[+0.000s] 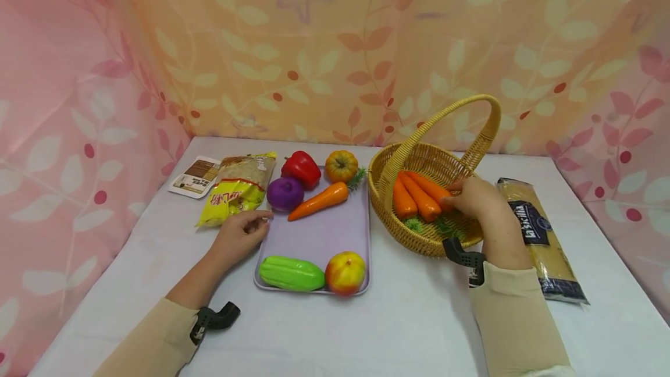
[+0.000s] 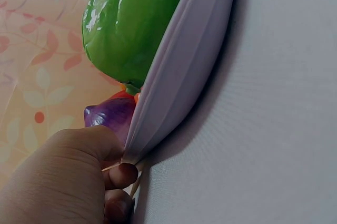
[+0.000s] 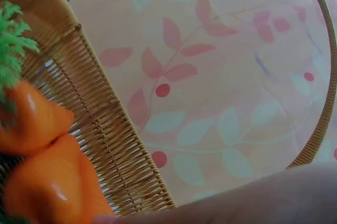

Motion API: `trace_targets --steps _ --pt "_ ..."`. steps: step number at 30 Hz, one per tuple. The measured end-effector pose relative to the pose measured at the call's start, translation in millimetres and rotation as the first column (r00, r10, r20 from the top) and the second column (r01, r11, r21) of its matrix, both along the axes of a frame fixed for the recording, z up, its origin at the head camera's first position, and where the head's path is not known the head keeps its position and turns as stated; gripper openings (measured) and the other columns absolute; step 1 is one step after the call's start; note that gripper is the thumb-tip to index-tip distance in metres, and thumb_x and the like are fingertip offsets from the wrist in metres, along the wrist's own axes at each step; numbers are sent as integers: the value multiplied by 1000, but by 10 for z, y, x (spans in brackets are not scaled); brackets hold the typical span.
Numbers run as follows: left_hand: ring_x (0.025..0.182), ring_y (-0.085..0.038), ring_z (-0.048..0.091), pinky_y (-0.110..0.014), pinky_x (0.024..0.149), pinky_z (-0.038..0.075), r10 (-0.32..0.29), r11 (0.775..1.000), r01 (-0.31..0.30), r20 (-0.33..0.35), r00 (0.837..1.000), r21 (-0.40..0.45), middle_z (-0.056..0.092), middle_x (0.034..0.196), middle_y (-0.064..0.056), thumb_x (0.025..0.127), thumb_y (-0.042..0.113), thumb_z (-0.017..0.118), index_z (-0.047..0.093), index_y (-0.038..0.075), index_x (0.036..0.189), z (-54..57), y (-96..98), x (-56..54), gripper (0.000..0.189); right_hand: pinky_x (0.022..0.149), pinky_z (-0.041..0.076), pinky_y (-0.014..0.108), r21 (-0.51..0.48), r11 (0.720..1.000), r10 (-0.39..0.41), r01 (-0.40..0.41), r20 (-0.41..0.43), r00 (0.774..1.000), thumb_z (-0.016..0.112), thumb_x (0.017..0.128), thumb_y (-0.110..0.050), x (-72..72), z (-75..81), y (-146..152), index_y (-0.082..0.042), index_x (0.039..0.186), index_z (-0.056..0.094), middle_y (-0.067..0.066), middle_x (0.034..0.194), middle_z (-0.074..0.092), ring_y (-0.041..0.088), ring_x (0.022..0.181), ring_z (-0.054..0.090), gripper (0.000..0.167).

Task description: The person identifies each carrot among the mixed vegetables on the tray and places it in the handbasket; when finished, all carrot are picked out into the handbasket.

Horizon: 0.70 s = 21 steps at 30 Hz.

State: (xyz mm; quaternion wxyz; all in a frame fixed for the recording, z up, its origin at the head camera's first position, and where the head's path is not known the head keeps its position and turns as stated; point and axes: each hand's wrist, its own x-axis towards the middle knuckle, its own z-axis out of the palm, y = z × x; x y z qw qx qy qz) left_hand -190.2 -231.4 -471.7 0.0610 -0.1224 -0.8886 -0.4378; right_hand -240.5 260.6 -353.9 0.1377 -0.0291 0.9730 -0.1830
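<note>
My left hand pinches the left rim of a lilac tray; the left wrist view shows the thumb above the edge and fingertips under it. On the tray lie a purple onion, a red bell pepper, a small pumpkin, one carrot, a green ridged gourd and a red-yellow peach. My right hand reaches into a wicker basket and grips the rightmost carrot near its leafy end. Two more carrots lie beside it. In the right wrist view, carrots show at lower left.
Left of the tray lie a yellow food bag and a flat white-and-brown packet. A pasta bag lies right of the basket, beside my right forearm. The tall basket handle arches over the basket. Patterned curtains surround the white table.
</note>
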Motion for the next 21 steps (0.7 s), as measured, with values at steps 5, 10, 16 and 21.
trace_targets --steps 5,10,16,21 --pt "69 -18 52 -24 59 43 8 1000 -8 7 1000 -12 62 81 -1 94 4 68 76 6 116 -1 -3 -4 23 77 51 43 -40 996 77 -75 42 996 68 98 -26 -6 -15 -153 9 130 64 19 103 68 30 85 61 47" --pt "68 -19 52 -24 58 43 7 1000 -7 -1 1000 -13 61 81 -1 95 6 68 76 6 116 -1 -6 2 23 89 50 53 -2 994 107 -107 -3 994 69 95 -26 2 11 -198 11 131 62 27 115 67 36 96 62 51" --pt "69 -20 52 -24 59 43 4 1000 -4 -2 1000 -18 61 81 0 95 5 68 76 7 116 -12 -7 16 23 101 43 63 -44 998 55 -55 12 998 66 99 -32 101 191 -117 10 145 48 33 134 57 49 120 55 65" --pt "70 -20 52 -24 59 43 1 1000 -1 -2 1000 -14 60 81 0 95 5 68 76 7 116 -5 3 6 23 93 46 66 -46 999 -1 -3 -93 996 62 101 -41 286 489 -44 4 152 43 33 136 55 50 121 53 70"
